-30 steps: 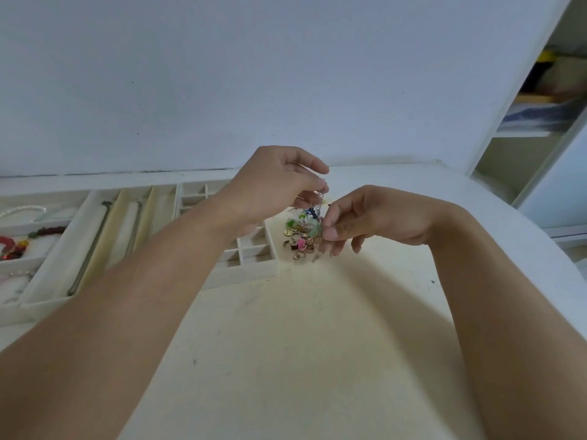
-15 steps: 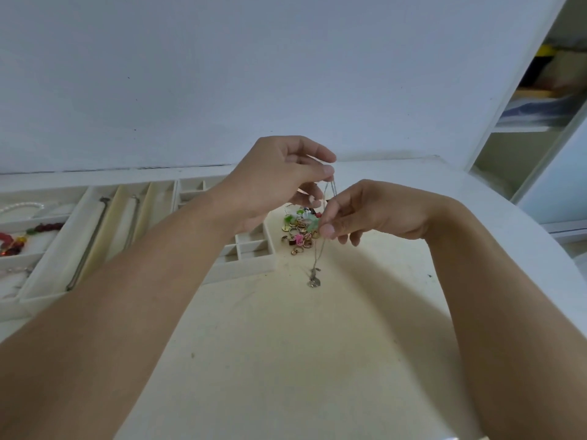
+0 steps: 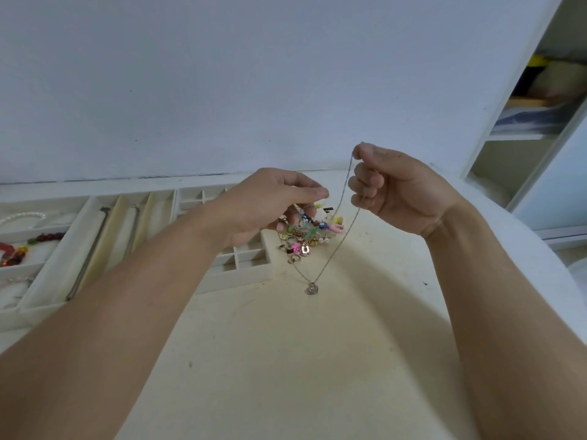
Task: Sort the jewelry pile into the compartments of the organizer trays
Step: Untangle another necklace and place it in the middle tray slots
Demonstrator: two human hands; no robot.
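A thin silver necklace (image 3: 336, 249) with a small heart pendant (image 3: 312, 289) hangs over the table in a V. My right hand (image 3: 400, 192), raised at the right, pinches the chain between thumb and curled fingers. My left hand (image 3: 276, 201) hovers over the jewelry pile (image 3: 305, 239) of rings, earrings and coloured clips, and its lower fingers seem to hold the chain's other strand. The white organizer tray (image 3: 241, 276) of small square compartments lies just left of the pile, partly hidden by my left forearm.
A tray with long slots (image 3: 47, 293) holds two dark chains (image 3: 89, 258). Further left, another tray (image 3: 19, 268) holds red and green beads and a pearl string (image 3: 22, 216). A wall runs behind the table, and shelves (image 3: 524, 134) stand at the right.
My right hand has risen up and to the right with the chain, drawing the necklace out of the pile. My left hand has dropped a little, and the pendant now hangs lower.
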